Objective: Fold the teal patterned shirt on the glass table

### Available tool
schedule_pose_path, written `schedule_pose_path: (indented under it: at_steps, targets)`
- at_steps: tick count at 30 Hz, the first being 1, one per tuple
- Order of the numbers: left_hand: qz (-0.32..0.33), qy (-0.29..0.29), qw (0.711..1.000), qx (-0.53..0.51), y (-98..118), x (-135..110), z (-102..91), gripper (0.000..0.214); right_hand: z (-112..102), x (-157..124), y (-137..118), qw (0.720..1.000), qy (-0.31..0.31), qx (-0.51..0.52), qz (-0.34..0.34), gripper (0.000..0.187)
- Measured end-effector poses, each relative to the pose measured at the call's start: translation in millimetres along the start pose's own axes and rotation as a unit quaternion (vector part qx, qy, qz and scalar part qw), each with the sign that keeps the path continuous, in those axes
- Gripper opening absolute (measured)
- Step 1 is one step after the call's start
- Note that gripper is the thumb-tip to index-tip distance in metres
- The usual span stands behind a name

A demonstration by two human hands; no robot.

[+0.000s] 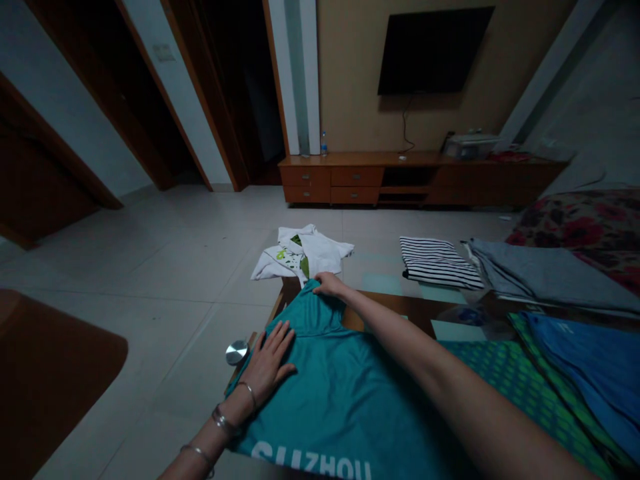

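A teal T-shirt (325,380) with white lettering near its lower edge is spread over the near end of a low table. My left hand (271,360), bracelets on its wrist, lies flat on the shirt's left side with the fingers spread. Farther forward, my right hand (329,285) pinches the tip of the shirt's sleeve (316,313). Just beyond that hand lies a rumpled white shirt (320,253) with green prints.
A folded striped garment (437,261), grey clothing (545,273), a green patterned garment (520,380) and a blue one (600,360) lie to the right. A round metal piece (237,352) sticks out left of the table. Behind stands a TV cabinet (355,177); brown furniture (55,380) is at left.
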State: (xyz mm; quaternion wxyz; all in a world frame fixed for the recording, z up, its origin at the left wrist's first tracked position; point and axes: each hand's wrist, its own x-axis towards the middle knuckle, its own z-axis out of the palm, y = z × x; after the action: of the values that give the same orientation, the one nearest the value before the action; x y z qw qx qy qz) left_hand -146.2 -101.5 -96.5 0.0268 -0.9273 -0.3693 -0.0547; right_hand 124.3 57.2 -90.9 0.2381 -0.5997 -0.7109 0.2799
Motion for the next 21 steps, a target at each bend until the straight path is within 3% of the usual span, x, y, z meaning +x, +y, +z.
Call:
schedule_pose_path:
  at_steps: [5,13,17,21]
  targets:
    - [0.114,-0.044,0.992,-0.029,-4,-4,-11.2,0.064,-12,-4,-24,0.999,0.008,0.021,-0.042,0.019]
    - [0.093,-0.051,0.993,-0.042,-17,-15,-10.6,0.064,-39,-32,-63,0.980,0.056,0.071,-0.177,0.015]
    - [0.070,-0.059,0.995,-0.031,-22,-22,-10.9,0.064,-47,-72,-83,0.952,0.077,0.048,-0.292,0.011]
    - [0.064,-0.051,0.996,-0.022,-26,-27,-11.1,0.065,-45,-142,-103,0.904,0.020,-0.077,-0.419,0.014]
